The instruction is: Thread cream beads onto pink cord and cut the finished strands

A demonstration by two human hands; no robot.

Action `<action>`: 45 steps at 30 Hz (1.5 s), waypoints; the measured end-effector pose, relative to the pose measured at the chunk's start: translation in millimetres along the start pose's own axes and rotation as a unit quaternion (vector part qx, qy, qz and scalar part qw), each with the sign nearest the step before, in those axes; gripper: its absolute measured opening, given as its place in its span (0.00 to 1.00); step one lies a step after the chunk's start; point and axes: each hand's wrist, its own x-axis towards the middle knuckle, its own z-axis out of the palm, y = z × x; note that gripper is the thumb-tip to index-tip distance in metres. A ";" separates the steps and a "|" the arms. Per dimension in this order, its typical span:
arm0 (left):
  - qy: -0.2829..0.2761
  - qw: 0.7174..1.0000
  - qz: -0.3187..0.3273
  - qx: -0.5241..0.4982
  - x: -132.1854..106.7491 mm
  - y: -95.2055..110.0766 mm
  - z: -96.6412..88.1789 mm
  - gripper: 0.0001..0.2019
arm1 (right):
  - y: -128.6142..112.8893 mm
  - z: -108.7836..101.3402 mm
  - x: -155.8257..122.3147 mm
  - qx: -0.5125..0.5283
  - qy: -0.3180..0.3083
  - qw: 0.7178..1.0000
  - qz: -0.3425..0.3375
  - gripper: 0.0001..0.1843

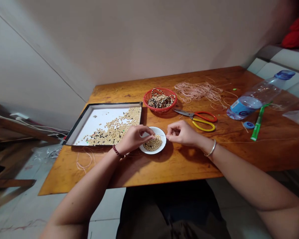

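A thin pale string (160, 135) stretches between my two hands, over a white bowl (165, 146) of small round beads (153, 144). My left hand (136, 137) pinches one end of it between thumb and forefinger; whether a bead is also between those fingertips is too small to tell. At the bowl's right side, my right hand (183, 133) is closed, with its fingertips gripping the other end of the string. The beads are mostly cream, with a few dark ones. My left wrist and forearm reach past the front right corner of a black-edged tray (102, 106).
Loose beads lie in the tray. Behind the bowl stands a red basket (160, 108) of beaded strands. Scissors (196, 116), tangled pink cord (199, 91), a plastic bottle (254, 99), a blue cap (248, 125) and a green packet (257, 124) are to the right.
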 end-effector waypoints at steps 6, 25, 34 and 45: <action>0.004 1.000 -0.003 -0.022 0.0 0.3 -0.3 0.09 | -3.3 2.9 -1.4 0.009 -0.019 1.000 0.006 0.06; 0.001 1.000 0.000 0.007 -0.1 -1.1 -1.1 0.08 | -4.4 2.7 -2.0 -0.008 -0.002 1.000 0.001 0.04; -0.007 1.000 0.002 0.005 -1.1 -1.2 -1.4 0.09 | -4.7 6.4 -1.3 -0.025 -0.012 1.000 -0.006 0.05; 0.015 0.998 -0.043 -0.048 -1.1 -9.4 -4.4 0.14 | 1.7 2.3 2.9 0.035 -0.051 0.998 0.014 0.13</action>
